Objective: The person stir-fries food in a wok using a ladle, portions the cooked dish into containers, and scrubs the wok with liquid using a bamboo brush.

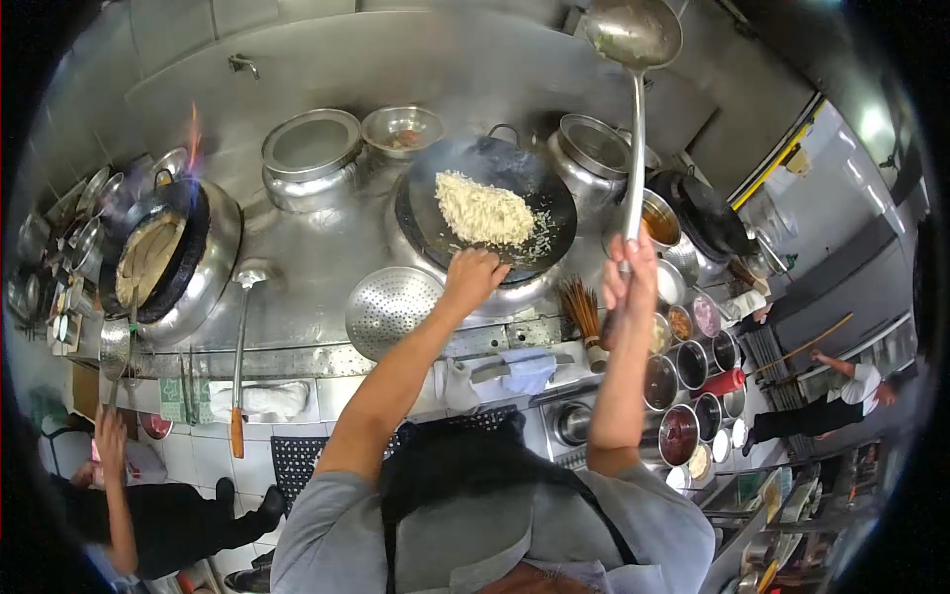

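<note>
My left hand (475, 277) is closed on the near edge of a black wok (421, 203); whether a handle lies under the fingers is hidden. A heap of pale, finely cut food (485, 210) sits in the wok, with loose bits scattered to its right. My right hand (633, 272) grips the shaft of a long metal ladle (635, 148), raised to the right of the wok with its bowl at the top of the view. Below the wok's left side lies a round perforated strainer (394, 315).
Lidded metal pots (312, 148) stand behind. A bamboo brush (582, 312) and several seasoning containers (678, 436) sit at right. At far left, flame rises by another wok (153, 252), near a co-worker's hand (111, 445). Another person (846, 391) is at far right.
</note>
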Tool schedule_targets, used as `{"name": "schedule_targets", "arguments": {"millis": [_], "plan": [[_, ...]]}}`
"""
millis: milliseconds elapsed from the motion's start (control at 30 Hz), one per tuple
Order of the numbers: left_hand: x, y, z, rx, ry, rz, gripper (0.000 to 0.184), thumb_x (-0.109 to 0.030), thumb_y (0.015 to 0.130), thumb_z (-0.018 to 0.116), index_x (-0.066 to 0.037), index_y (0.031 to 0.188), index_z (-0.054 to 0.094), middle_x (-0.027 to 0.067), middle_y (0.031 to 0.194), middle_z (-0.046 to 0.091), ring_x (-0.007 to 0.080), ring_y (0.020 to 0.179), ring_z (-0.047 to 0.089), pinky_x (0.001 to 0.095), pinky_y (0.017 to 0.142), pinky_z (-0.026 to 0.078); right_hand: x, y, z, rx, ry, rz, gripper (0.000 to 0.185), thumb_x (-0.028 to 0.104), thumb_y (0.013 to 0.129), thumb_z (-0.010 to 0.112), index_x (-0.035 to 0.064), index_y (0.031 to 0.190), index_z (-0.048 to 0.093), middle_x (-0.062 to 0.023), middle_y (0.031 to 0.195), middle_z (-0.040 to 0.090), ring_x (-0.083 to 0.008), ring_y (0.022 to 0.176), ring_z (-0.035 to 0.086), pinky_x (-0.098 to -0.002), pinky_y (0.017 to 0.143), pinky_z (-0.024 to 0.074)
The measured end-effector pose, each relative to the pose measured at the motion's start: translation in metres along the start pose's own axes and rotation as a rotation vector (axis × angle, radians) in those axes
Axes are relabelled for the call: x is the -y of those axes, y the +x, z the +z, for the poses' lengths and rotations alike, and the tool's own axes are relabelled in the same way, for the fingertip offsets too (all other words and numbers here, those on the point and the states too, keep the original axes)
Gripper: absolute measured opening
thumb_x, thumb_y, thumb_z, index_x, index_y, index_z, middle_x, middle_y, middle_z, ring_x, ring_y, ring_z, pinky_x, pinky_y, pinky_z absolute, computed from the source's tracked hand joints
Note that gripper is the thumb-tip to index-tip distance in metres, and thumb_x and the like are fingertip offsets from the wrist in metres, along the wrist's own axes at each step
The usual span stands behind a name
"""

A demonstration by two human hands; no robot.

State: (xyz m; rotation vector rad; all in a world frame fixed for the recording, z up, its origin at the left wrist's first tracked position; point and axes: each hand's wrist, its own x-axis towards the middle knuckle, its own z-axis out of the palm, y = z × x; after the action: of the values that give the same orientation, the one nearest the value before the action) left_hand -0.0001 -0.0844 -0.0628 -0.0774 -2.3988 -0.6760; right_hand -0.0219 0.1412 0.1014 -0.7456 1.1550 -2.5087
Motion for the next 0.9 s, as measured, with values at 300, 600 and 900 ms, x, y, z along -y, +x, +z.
{"name": "schedule_targets", "arguments": {"millis": [300,600,900], "plan": [[-0.012,-0.029,-0.007,-0.052,-0.019,-0.063,0.037,-0.001,0.07,0.06,-0.006,0.106,0.055,0.0106,0.102,0.051,0.0304,0.105,0.048,0.0448,0.083,0.041,-0.093,0.028,-0.085,-0.355,0.43,0.892,0.021,0.016,0.099,0.047,-0.003,0.109,0.046,0.002,0.065,0.042,-0.0038,0.043,0.035,-0.0204,0.035,0.0308],[-0.007,-0.03,-0.006,-0.041,-0.115,-0.099,0.045,0.002,0.067,0.06,-0.004,0.112,0.054,0.0115,0.106,0.05,0.032,0.111,0.047,0.0422,0.083,0.046,-0.108,-0.008,-0.057,-0.204,0.15,0.649,0.008,0.021,0.099,0.049,0.0135,0.097,0.049,0.0035,0.066,0.041,-0.004,0.04,0.032,-0.0209,0.03,0.0273],[-0.005,-0.03,-0.009,-0.038,-0.164,-0.095,0.042,0.003,0.068,0.058,-0.003,0.11,0.056,0.0113,0.104,0.051,0.031,0.108,0.048,0.0414,0.084,0.046,-0.09,0.003,0.007,-0.167,-0.209,0.536,0.01,0.015,0.098,0.049,0.0118,0.089,0.045,0.0029,0.065,0.043,-0.0039,0.04,0.035,-0.0213,0.03,0.0278]]}}
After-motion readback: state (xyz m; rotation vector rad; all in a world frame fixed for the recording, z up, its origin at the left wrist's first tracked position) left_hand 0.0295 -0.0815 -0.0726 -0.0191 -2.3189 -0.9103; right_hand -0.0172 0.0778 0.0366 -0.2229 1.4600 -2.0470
